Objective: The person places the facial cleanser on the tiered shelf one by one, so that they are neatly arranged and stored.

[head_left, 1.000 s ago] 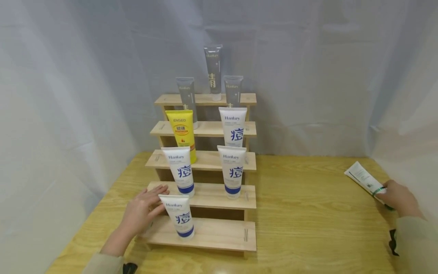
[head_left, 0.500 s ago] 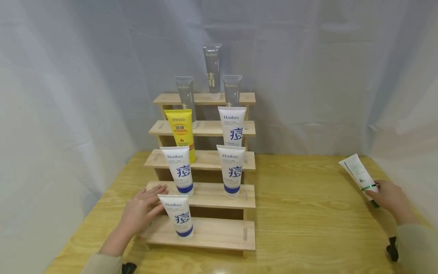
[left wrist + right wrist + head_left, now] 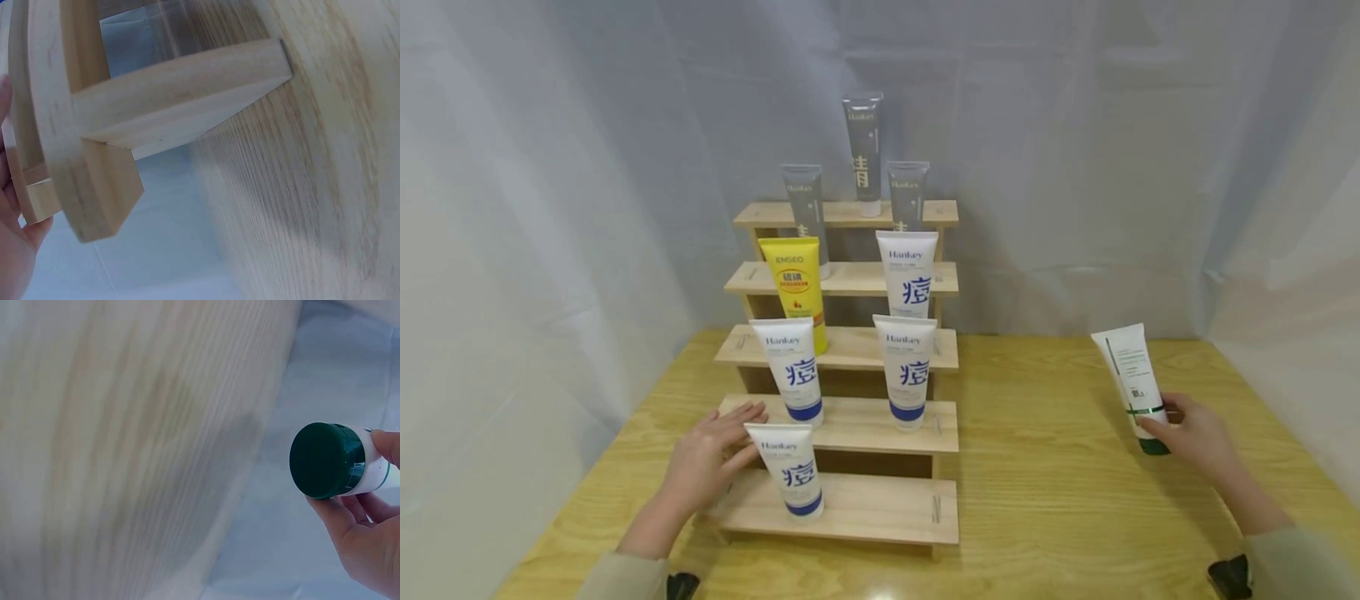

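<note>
A white tube with green print and a dark green cap (image 3: 1133, 379) is pinched near its cap by my right hand (image 3: 1198, 437). It stands cap down and leans left over the table; the right wrist view shows the green cap (image 3: 322, 460) from below. My left hand (image 3: 703, 458) rests at the left end of the second step of the wooden tiered rack (image 3: 880, 510), fingers extended over the shelf edge. Just right of that hand stands a white-and-blue tube (image 3: 790, 471) on the bottom step. The left wrist view shows this hand's fingers partly cut off beside the rack (image 3: 169, 94).
Higher on the rack stand two more white-and-blue tubes (image 3: 786, 367) on the second step, a yellow tube (image 3: 793, 287) and a white one (image 3: 908, 271) on the third, and grey tubes (image 3: 865, 150) above. The wood-grain table (image 3: 1037, 475) stretches right; pale sheeting (image 3: 1075, 167) surrounds it.
My right hand has carried the green-capped tube leftward from the table's right side and turned it more upright. The left hand keeps its place on the rack.
</note>
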### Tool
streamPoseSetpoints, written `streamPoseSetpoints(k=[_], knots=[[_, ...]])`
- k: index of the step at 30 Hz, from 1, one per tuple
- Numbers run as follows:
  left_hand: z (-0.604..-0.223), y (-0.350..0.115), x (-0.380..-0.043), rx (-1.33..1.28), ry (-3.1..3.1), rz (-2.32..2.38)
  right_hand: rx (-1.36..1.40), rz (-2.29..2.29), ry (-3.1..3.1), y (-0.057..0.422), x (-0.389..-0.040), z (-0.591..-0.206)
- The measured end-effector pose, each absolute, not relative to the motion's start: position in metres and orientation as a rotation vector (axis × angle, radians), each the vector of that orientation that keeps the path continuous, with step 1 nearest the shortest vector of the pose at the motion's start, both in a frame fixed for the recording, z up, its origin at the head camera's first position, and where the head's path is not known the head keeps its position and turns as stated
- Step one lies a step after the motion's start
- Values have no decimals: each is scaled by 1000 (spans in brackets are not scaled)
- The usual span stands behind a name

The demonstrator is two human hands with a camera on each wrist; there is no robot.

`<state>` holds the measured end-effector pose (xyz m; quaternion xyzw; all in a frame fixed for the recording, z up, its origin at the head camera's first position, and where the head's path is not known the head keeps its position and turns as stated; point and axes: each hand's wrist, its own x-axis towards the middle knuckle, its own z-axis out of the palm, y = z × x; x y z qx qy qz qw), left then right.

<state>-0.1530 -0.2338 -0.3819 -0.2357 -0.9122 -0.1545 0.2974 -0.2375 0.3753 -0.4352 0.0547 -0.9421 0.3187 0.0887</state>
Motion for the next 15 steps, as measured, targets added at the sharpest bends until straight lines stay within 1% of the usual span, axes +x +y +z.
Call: streamPoseSetpoints(k=[3,5,12,15], knots=[[-382,-234,-153,-631,-2422,-410,179,992,-2760,371,-246,-461],[-382,-234,-154,-630,-2424,-409,220,1027,-2719,360,-244,-466],[-383,-234,-154,-623,-2427,-406,292,1294,-2639,273,-183,-396],[-383,-234,-154,-617,-2431,-412,330,1425,-2599,254,-173,-392]])
